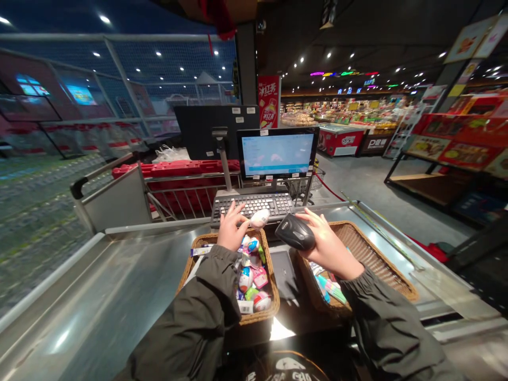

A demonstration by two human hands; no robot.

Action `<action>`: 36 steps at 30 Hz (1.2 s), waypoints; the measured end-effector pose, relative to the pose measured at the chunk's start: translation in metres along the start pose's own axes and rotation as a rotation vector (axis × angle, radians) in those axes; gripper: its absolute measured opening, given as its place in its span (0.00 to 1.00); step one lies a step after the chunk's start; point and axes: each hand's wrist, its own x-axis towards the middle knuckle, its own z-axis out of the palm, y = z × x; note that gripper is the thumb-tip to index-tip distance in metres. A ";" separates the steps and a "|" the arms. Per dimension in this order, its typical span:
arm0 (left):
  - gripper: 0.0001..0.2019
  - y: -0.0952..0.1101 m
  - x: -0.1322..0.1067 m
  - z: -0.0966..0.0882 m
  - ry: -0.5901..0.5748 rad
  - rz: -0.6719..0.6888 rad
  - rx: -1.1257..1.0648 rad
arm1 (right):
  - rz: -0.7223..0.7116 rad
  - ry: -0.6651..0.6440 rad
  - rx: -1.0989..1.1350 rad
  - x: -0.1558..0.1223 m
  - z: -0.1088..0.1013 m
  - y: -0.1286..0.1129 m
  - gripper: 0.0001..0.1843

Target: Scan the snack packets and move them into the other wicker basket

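Between the thumb and fingers of my left hand (233, 226) is a white egg-shaped package (260, 218), held above the back edge of the left wicker basket (273, 288). Bright wrapped sweets and egg-shaped packages (251, 283) fill that basket. My right hand (327, 244) grips a black handheld barcode scanner (294, 233), its head turned toward the egg-shaped package with a small gap between them. Under my right forearm, the right wicker basket (383, 264) holds pastel-coloured packets (331, 289), partly hidden by the hand and sleeve.
Behind my hands stand a black keyboard (262, 205) and a lit monitor (278, 153). A second screen (206, 129) faces away from me. Steel counter surfaces (99, 296) spread to both sides. Beyond the counter are a metal cart with red crates (186, 185) and shop shelves (456, 137).
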 end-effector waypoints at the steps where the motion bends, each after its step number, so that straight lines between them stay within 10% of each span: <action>1: 0.09 -0.001 0.000 0.000 0.001 0.002 -0.002 | -0.001 -0.005 0.000 0.000 0.001 -0.001 0.23; 36: 0.09 -0.035 -0.019 -0.008 0.013 -0.042 -0.104 | -0.017 -0.067 0.027 -0.009 0.005 -0.021 0.31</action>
